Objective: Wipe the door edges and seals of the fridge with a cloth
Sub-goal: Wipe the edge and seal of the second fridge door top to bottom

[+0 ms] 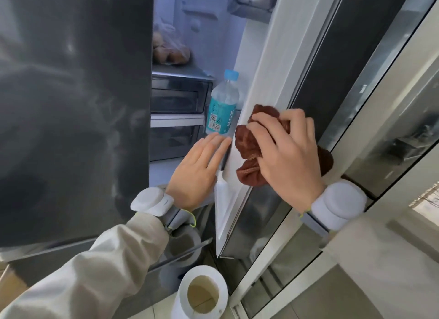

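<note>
Cloth (251, 150): a bunched, rust-brown rag pressed against the white inner edge of the open fridge door, just right of the door's lower bin.
Right hand (288, 157): lies over the cloth with fingers curled down onto it, gripping it and holding it to the door edge; a pale padded band wraps the wrist.
Left hand (199, 169): fingers straight and together, flat against the inner side of the door beside the cloth, holding nothing; its fingertips reach toward the base of the bottle.
Left sleeve (95, 266): light beige, running in from the lower left corner, with a white device (152, 201) strapped at the wrist.
Paper roll (202, 292): white with a cardboard core, seen end-on at the bottom edge below the hands.
Open door (266, 86): its white edge and seal run diagonally from the upper right down to a lower corner below the hands; the dark glossy outer face lies to the right.
Closed door (71, 105): dark, reflective panel filling the left side.
Bottle (222, 107): clear plastic, blue cap, teal label, upright in the door bin just beyond the left hand.
Drawers (178, 100): dark translucent compartments stacked inside the fridge, behind the bottle.
Bag of food (169, 48): clear plastic bag of round brownish items on the shelf above the drawers.
</note>
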